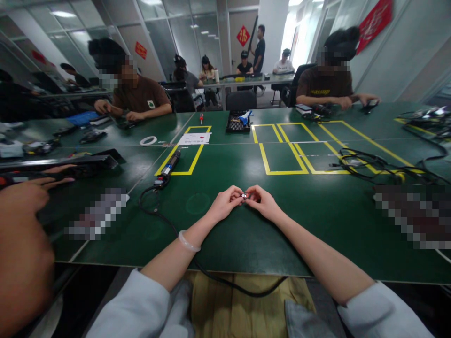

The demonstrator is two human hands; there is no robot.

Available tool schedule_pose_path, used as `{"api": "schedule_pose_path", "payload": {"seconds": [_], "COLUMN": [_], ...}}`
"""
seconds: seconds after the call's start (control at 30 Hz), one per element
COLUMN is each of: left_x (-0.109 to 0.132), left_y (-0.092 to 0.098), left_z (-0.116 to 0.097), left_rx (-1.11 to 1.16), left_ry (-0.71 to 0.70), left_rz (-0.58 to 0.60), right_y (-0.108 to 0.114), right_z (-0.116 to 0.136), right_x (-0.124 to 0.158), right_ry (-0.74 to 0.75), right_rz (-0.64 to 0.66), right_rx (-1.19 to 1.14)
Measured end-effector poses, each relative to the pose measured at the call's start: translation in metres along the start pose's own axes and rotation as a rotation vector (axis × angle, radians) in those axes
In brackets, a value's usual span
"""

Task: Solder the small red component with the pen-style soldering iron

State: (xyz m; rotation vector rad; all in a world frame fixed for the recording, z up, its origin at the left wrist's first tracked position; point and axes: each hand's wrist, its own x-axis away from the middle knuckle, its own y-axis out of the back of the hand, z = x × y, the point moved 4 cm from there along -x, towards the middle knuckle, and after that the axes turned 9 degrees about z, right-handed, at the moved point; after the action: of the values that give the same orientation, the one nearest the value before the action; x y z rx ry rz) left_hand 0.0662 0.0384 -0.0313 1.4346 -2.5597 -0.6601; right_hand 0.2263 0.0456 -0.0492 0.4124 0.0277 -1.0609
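Close together over the near middle of the green table (225, 244), my left hand (227, 202) and my right hand (260, 201) pinch a small part (244, 195) between their fingertips. It shows a light, shiny top and a bit of red; its exact kind is too small to make out. The fingers cover most of it. To the left of my hands lies a black, pen-shaped electric screwdriver (170, 165), with a black cable (162, 217) running from it towards the table's near edge.
Yellow tape outlines (283, 172) mark the table. A black tray (238, 122) with a blue item stands ahead; coiled cables (366, 164) lie at right. A white tape roll (148, 140) and a paper label (195, 138) lie left. A neighbour's arm (24, 225) reaches in at left.
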Motion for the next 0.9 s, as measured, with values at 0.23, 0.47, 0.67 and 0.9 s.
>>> {"api": "schedule_pose_path", "payload": {"seconds": [0.23,0.47,0.67,0.9], "left_x": [0.0,0.001,0.003,0.034], "left_y": [-0.001,0.008,0.051,0.166], "left_z": [0.003,-0.005,0.002,0.045], "left_rx": [0.012,-0.059,-0.148,-0.907], "left_ry": [0.006,0.011,0.039,0.362], "left_rz": [0.011,0.001,-0.131,-0.331], "right_y": [0.001,0.001,0.001,0.001], "right_z": [0.003,-0.001,-0.001,-0.003], "right_x": [0.001,0.001,0.001,0.001], "right_ry": [-0.009,-0.015,-0.035,-0.038], "right_rz": [-0.002,-0.001,0.01,0.013], "right_rx": [0.072,0.069,0.074,0.082]}}
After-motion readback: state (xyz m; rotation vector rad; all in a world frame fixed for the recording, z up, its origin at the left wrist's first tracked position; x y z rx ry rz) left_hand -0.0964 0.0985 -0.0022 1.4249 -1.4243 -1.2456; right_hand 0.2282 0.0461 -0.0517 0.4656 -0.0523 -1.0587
